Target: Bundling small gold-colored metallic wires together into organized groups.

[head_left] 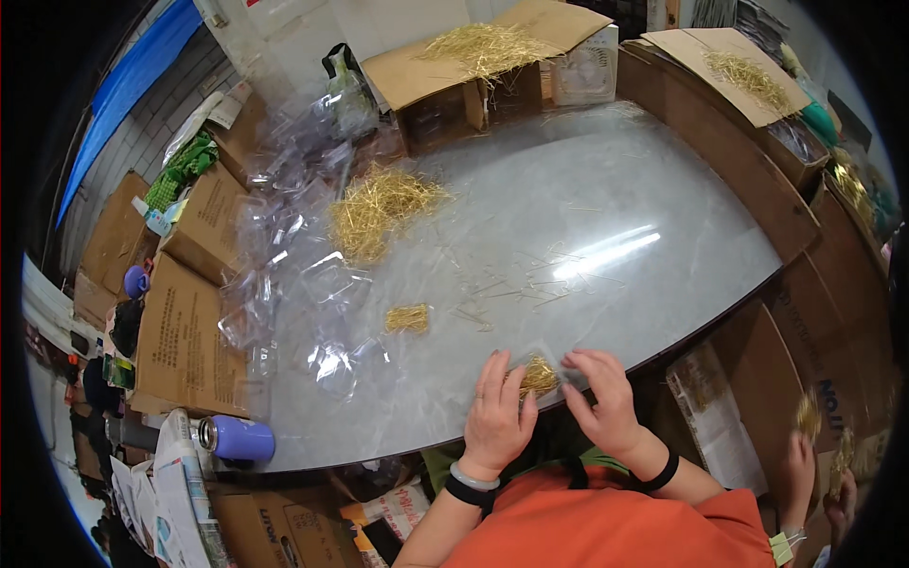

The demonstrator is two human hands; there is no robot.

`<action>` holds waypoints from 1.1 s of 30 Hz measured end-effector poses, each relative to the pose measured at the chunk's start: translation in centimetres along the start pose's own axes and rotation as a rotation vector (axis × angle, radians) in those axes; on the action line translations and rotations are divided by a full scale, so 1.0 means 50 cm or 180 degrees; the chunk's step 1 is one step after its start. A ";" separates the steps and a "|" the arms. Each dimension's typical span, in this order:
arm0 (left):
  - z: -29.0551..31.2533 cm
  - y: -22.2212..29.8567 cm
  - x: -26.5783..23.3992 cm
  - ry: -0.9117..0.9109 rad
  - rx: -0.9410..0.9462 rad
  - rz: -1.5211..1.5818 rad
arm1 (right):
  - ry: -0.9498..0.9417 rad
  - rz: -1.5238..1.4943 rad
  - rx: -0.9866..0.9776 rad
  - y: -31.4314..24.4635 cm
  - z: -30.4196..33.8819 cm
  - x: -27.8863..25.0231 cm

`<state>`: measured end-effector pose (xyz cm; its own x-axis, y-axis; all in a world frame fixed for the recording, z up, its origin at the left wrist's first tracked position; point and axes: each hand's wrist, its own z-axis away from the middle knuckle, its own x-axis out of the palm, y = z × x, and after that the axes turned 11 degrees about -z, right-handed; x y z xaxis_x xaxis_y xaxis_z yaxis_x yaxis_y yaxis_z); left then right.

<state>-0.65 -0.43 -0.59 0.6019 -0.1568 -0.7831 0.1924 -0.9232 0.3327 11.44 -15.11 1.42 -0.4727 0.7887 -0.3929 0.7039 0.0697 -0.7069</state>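
The left hand (pixel 497 407) was curled along the left side of a small bunch of gold straw (pixel 539 376), and the right hand (pixel 603 398) sat at its right side, thumb and fingers apart. Honestly couldn't tell if either was pinching it. The bunch was right by the near edge of the gray table (pixel 653 180). Up and left of it sat 1 neat gold block (pixel 407 319), then a big messy pile (pixel 379 213) beside loads of clear plastic boxes (pixel 327 284). A purple bottle (pixel 244 439) was near the left corner. 2 other hands (pixel 800 464) showed at lower right, with gold bunches (pixel 809 417).
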 end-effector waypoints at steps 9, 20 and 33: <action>0.012 -0.008 0.012 -0.0103 -0.0127 -0.0151 | 0.0251 0.0446 -0.0653 0.062 0.059 0.086; 0.012 -0.008 0.013 -0.0085 0.0177 -0.0281 | 0.0422 0.0473 -0.0799 0.069 0.072 0.085; 0.015 -0.010 0.025 -0.0052 -0.0146 -0.0421 | 0.0042 0.0024 -0.0363 0.025 0.066 0.064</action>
<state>-0.57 -0.45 -2.13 0.5563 -0.0407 -0.8300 0.3047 -0.9192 0.2493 9.04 -14.51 -2.69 -0.4607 0.7975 -0.3896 0.7635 0.1321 -0.6322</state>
